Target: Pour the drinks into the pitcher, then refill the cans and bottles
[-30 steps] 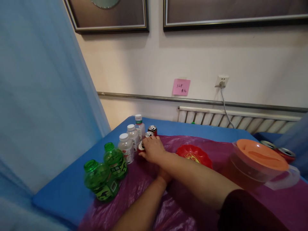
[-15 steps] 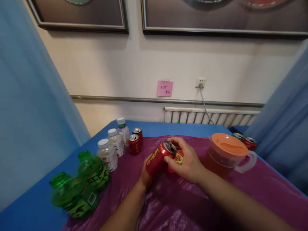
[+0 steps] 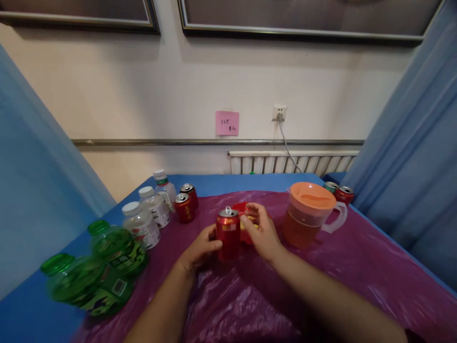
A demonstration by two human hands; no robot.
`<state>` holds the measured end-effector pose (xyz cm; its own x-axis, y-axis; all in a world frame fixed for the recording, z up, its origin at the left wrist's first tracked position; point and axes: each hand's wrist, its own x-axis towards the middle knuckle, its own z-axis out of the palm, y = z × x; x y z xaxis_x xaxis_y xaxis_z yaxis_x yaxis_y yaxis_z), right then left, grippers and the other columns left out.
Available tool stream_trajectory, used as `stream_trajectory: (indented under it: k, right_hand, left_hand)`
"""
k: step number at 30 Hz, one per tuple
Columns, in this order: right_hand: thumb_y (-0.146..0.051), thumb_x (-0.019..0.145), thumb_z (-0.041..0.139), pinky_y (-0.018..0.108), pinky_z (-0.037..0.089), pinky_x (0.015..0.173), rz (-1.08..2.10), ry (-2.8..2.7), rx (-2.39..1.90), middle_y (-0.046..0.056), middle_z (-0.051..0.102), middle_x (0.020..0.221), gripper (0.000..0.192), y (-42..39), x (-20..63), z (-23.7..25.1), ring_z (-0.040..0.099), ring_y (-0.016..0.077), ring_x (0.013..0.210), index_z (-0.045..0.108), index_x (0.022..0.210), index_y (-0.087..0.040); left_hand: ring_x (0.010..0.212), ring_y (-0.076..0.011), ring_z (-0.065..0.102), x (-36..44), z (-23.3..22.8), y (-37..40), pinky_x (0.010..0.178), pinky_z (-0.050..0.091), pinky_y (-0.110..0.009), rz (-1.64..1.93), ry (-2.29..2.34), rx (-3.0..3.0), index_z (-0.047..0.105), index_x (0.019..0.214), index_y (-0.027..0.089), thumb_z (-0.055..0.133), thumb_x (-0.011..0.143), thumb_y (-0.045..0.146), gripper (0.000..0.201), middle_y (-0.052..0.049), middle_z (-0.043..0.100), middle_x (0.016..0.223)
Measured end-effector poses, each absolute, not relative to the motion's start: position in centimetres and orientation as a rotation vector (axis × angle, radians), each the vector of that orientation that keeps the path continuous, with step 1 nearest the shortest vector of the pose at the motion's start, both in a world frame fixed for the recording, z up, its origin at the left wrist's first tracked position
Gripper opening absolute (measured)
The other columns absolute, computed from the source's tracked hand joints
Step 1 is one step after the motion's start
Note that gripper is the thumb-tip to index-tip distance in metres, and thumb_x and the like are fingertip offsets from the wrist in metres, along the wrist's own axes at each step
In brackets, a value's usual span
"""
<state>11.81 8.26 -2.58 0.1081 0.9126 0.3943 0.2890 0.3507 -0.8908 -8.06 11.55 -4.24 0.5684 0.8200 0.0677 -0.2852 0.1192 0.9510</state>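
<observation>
Red can (image 3: 228, 237) upright in curled left hand (image 3: 200, 247), right hand (image 3: 264, 233) beside, fingers (image 3: 257, 208) parted.

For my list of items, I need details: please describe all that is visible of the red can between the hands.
The red can looks like shiny metal, with a silvery top, a raised pull tab and a small pale label patch below the rim. It is upright, seemingly standing on the purple sheet, in front of the red dish. The left hand is at its left side, thumb seemingly touching it; the right hand is close, contact unclear.
</observation>
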Motion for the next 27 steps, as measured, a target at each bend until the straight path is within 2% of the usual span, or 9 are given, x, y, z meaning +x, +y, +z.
stream_trajectory:
  k: [2,4,5,8,11,13,17,23,27]
  right_hand:
    - [-0.030,0.099,0.044,0.038,0.053,0.087,0.669,-1.453,-1.197,0.009,0.070,0.108,0.024,6.6,10.6,-3.7,0.066,0.0209,0.098,0.058,0.116,-0.021]
    - [-0.026,0.093,0.053,0.038,0.053,0.085,0.715,-1.642,-1.149,0.007,0.071,0.097,0.016,4.3,8.8,-4.7,0.066,0.0213,0.090,0.065,0.101,-0.021]
    - [-0.026,0.089,0.059,0.039,0.052,0.089,0.729,-1.806,-1.090,0.007,0.073,0.100,0.013,3.0,7.9,-5.1,0.066,0.0227,0.094,0.067,0.099,-0.021]
    - [-0.039,0.090,0.066,0.044,0.049,0.100,0.611,-2.441,-0.823,0.009,0.070,0.123,0.030,0.2,5.4,-6.2,0.062,0.0271,0.112,0.068,0.113,-0.020]
    - [-0.051,0.093,0.062,0.045,0.052,0.097,0.391,-2.731,-0.661,0.010,0.069,0.122,0.043,-0.8,4.3,-6.9,0.062,0.0280,0.112,0.066,0.118,-0.017]
    - [-0.052,0.094,0.060,0.044,0.054,0.092,0.248,-2.788,-0.632,0.010,0.069,0.118,0.043,-0.8,4.1,-7.2,0.063,0.0273,0.107,0.067,0.115,-0.015]
    - [-0.053,0.097,0.055,0.044,0.055,0.090,0.099,-2.776,-0.616,0.010,0.069,0.121,0.043,-0.6,4.1,-7.6,0.063,0.0264,0.106,0.067,0.115,-0.016]
    - [-0.051,0.097,0.056,0.046,0.055,0.090,0.093,-2.761,-0.623,0.010,0.068,0.127,0.041,-0.8,3.9,-7.4,0.063,0.0262,0.106,0.068,0.114,-0.016]
    - [-0.055,0.094,0.059,0.048,0.054,0.092,0.154,-2.782,-0.636,0.012,0.069,0.125,0.049,-0.7,3.6,-7.2,0.064,0.0276,0.108,0.066,0.120,-0.014]
  left_hand:
    - [0.081,-0.0236,0.074,-8.7,-4.0,11.7,0.076,0.056,-0.030,1.018,0.565,1.105,0.073,0.111,0.015,0.092,0.062,0.043,0.060,-0.009,0.079,0.100]
    - [0.078,-0.0224,0.074,-9.2,-3.5,11.9,0.074,0.057,-0.028,1.146,0.580,1.047,0.073,0.110,0.016,0.092,0.062,0.044,0.059,-0.008,0.080,0.097]
    - [0.078,-0.0221,0.074,-9.5,-3.3,12.1,0.074,0.058,-0.028,1.194,0.587,1.033,0.073,0.110,0.016,0.092,0.062,0.045,0.059,-0.008,0.080,0.097]
    - [0.078,-0.0209,0.075,-9.7,-2.6,12.3,0.073,0.058,-0.026,1.295,0.617,1.027,0.073,0.107,0.017,0.093,0.060,0.045,0.059,-0.006,0.080,0.094]
    - [0.080,-0.0201,0.075,-9.3,-1.9,12.3,0.075,0.058,-0.027,1.332,0.659,1.029,0.072,0.106,0.016,0.094,0.058,0.046,0.061,-0.006,0.079,0.097]
    - [0.082,-0.0193,0.074,-8.9,-1.3,12.1,0.077,0.058,-0.026,1.359,0.676,1.023,0.072,0.107,0.016,0.095,0.057,0.045,0.062,-0.006,0.079,0.098]
    - [0.077,-0.0155,0.072,-8.3,0.6,11.5,0.073,0.057,-0.022,1.452,0.701,0.994,0.074,0.103,0.017,0.097,0.053,0.044,0.062,-0.003,0.079,0.094]
    - [0.072,-0.0144,0.068,-7.6,4.1,10.8,0.071,0.056,-0.022,1.481,0.812,1.042,0.074,0.095,0.015,0.096,0.055,0.043,0.053,-0.002,0.077,0.085]
    - [0.080,-0.0188,0.071,-6.0,4.7,11.3,0.077,0.056,-0.027,1.474,0.957,1.179,0.073,0.099,0.014,0.093,0.059,0.046,0.055,-0.005,0.077,0.094]
